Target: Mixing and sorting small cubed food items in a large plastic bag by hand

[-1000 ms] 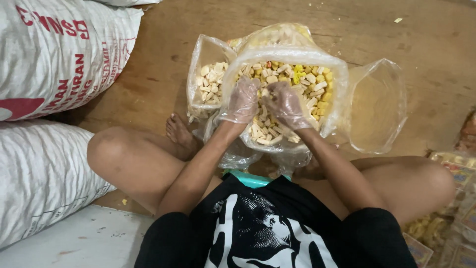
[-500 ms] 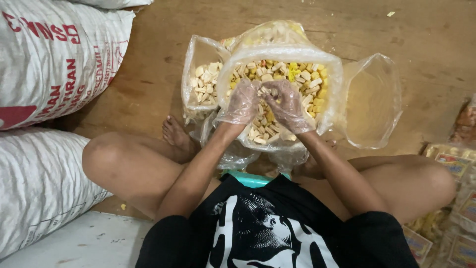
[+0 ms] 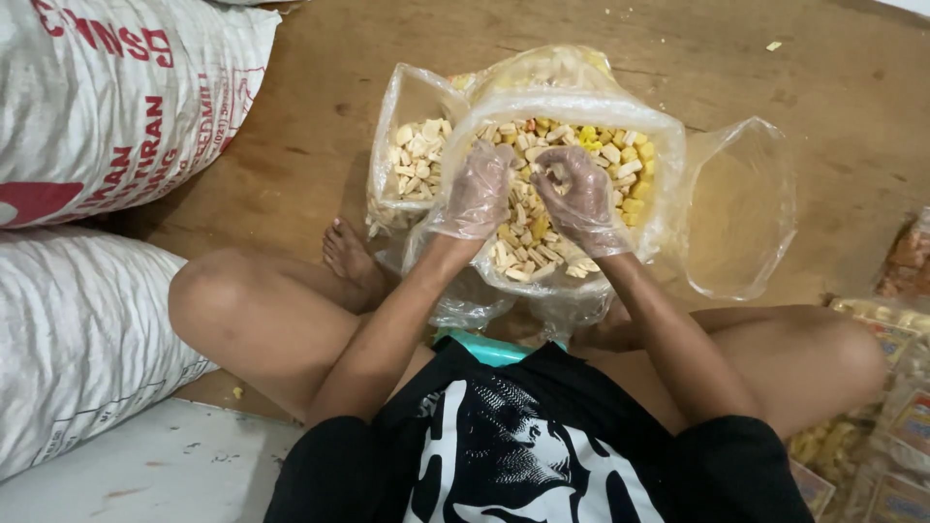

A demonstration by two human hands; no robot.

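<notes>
Change since half a second ago: both hands have shifted slightly within the bag mouth, the fingers of the right hand curled tighter; bags and sacks lie as before.

Landmark: large clear plastic bag (image 3: 668,165) of pale and yellow snack pieces (image 3: 523,242), standing open on the wooden floor (image 3: 310,116) directly ahead of the seated person's crossed legs. Mouth faces up; no clear long axis.

Left hand (image 3: 478,189): in a thin clear plastic glove, inside the large bag at its left half, fingers bent downward and loosely cupped, resting on the snack pieces. Whether it grips any cannot be told.

Right hand (image 3: 579,194): gloved likewise, inside the large bag at its right half, just beside the left hand. Fingers curled inward, fingertips pinched on a few small snack pieces.

Smaller clear bag (image 3: 412,107): touching the large bag's left side, open upward, partly filled with pale snack pieces.

Empty clear bag (image 3: 741,208): touching the large bag's right side, mouth gaping toward the viewer.

Filled bag (image 3: 547,68): just behind the large bag, partly hidden.

White woven sacks (image 3: 107,107): two, stacked well to the left of the large bag, long axes running left to right.

Packaged snack packets (image 3: 896,387): well to the right of the large bag, at the picture's edge.
</notes>
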